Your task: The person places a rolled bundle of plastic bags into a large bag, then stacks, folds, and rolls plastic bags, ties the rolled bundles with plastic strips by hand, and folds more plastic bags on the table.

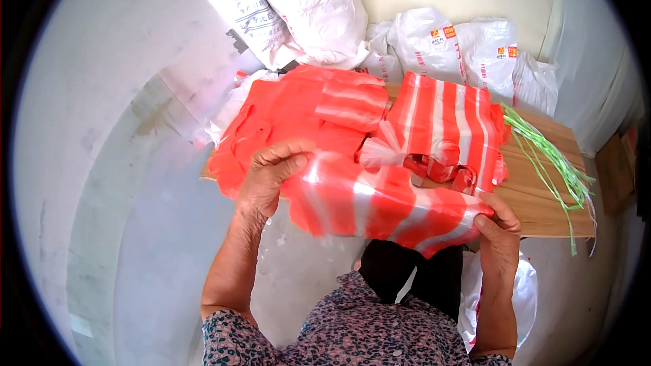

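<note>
A red plastic bag with pale stripes [366, 196] is stretched between my two hands, above the table's near edge. My left hand [274, 169] pinches its left end between thumb and fingers. At the other end, my right hand [500, 224] grips the bag's corner. Behind it on the table lies a wide pile of red plastic bags [285, 105]. To the right of that pile rests a stack of red-and-white striped bags [441, 112], with its gathered handle ends toward me.
A bundle of green plastic strings [549, 149] hangs over the right end of the wooden table [542, 213]. Several full white sacks [430, 44] stand along the wall behind it. Another white bag [522, 298] is on the floor by my right arm.
</note>
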{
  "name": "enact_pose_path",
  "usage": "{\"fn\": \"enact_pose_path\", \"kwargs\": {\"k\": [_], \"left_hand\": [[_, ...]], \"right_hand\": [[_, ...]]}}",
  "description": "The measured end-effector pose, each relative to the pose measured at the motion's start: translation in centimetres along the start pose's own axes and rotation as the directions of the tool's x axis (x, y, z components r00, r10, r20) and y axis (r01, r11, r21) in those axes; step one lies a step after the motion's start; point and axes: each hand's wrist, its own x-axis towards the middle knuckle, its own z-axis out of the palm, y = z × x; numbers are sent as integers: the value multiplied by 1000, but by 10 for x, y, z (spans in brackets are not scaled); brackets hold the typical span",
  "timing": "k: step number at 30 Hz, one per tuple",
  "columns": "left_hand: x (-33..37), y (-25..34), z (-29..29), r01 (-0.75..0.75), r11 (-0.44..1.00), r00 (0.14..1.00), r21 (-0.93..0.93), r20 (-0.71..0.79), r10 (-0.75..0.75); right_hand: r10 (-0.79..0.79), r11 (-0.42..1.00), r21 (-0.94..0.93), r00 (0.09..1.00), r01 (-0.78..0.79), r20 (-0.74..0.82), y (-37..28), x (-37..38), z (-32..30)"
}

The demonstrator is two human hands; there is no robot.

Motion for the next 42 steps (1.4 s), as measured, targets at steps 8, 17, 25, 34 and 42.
{"fn": "enact_pose_path", "kwargs": {"k": [8,17,25,34,42], "left_hand": [[-23,-14,10,80,995,990,-62,118,-72],[-12,-36,14,210,963,976,-169,89,-198],[-4,-41,11,185,982,963,26,196,-186],[13,-18,27,219,959,974,-180,-27,-227],[-17,-32,22,59,994,998,-96,41,-55]], "right_hand": [[19,986,-161,992,-40,-127,-14,-18,-20],[221,975,18,951,-222,-216,-8,5,-16],[237,970,-2,953,-242,-187,-8,24,-18],[267,961,-42,956,-273,-120,-23,47,-12],[179,969,-137,968,-204,-178,-28,13,-14]]}}
